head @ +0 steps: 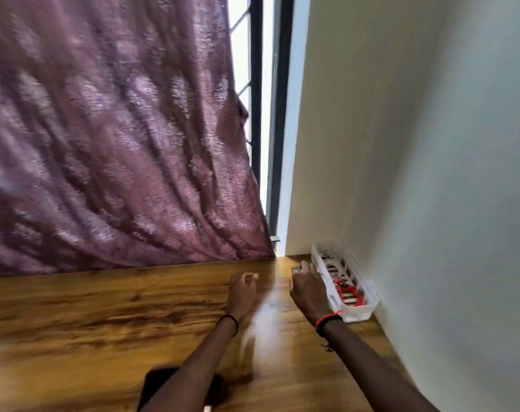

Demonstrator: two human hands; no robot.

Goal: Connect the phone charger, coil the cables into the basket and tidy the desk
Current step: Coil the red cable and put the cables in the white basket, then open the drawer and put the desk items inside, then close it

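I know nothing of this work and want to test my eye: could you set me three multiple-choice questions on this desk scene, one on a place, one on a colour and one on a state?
1. Where does the white basket stand?
A. In the middle of the desk
B. On the desk, beside the wall on the right
C. On the floor

2. What colour is the cable at the basket's near end?
A. Blue
B. Red
C. Green

3. What state is the basket in?
A. Empty
B. Turned upside down
C. Upright, with cables inside

Answers:
1 B: its long side runs along the right wall at the desk's edge.
2 B: a red coil lies at that end.
3 C: cables show through its open top.
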